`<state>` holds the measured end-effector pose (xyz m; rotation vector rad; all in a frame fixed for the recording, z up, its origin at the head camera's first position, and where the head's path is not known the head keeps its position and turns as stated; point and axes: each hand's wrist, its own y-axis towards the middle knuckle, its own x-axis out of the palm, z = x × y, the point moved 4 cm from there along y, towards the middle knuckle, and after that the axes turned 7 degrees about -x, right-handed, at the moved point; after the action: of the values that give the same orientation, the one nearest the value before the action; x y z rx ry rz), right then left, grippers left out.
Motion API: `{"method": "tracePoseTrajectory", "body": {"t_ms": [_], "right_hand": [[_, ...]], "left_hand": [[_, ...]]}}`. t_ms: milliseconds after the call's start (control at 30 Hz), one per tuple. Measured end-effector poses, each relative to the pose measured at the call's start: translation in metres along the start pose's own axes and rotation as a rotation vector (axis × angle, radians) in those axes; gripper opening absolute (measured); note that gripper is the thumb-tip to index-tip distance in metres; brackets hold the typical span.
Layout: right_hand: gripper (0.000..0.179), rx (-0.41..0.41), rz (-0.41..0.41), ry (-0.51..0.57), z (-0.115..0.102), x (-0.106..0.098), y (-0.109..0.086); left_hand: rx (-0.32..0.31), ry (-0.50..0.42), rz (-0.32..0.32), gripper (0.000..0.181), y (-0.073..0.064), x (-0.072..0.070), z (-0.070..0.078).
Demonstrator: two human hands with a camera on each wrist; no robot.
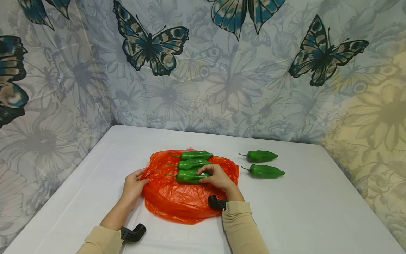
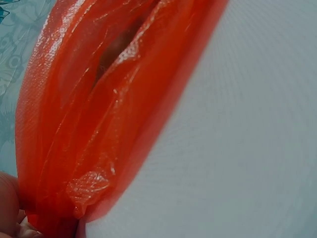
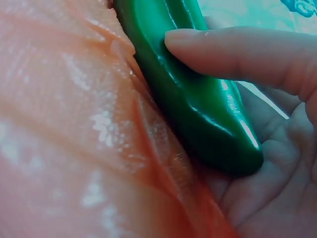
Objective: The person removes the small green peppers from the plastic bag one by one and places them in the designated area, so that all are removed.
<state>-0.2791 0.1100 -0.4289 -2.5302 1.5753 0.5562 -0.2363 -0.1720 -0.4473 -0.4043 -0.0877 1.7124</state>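
Observation:
An orange-red plastic bag (image 1: 177, 201) lies on the white table, with three green peppers in a row on it. My right hand (image 1: 219, 178) grips the nearest pepper (image 1: 187, 177) by its tip end; in the right wrist view the thumb lies along this pepper (image 3: 198, 109) and the fingers are behind it. Farther back are the middle pepper (image 1: 191, 164) and the far pepper (image 1: 196, 155). My left hand (image 1: 133, 185) pinches the bag's left edge; the left wrist view shows the gathered plastic (image 2: 89, 148) between thumb and fingers.
To the right of the bag, two more green peppers lie on the table, one pepper (image 1: 262, 156) behind the other pepper (image 1: 266, 171). The white table (image 1: 317, 204) meets a butterfly-patterned wall (image 1: 203, 88) at the back and left. Black wrist cameras sit on both wrists.

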Motion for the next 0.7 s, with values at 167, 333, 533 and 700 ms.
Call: {"method": "tracePoseTrajectory", "body": {"t_ms": [167,333,533,700], "right_hand": [[0.022,0.007,0.024,0.029,-0.0023,-0.0027,0.0008],[0.025,0.009,0.025,0.061,-0.0031,-0.0029,0.0013],[0.028,0.0,0.025,0.088,-0.0049,-0.0016,0.0005],[0.029,-0.007,0.021,0.077,-0.0081,-0.001,0.0021]], "left_hand": [[0.008,-0.01,0.001,0.045,-0.0001,-0.0003,0.0011],[0.007,-0.016,0.002,0.045,-0.0002,-0.0004,0.0016],[0.015,-0.015,0.002,0.045,-0.0009,0.0,0.0016],[0.026,-0.02,0.001,0.044,-0.0023,0.0004,0.0026]]}}
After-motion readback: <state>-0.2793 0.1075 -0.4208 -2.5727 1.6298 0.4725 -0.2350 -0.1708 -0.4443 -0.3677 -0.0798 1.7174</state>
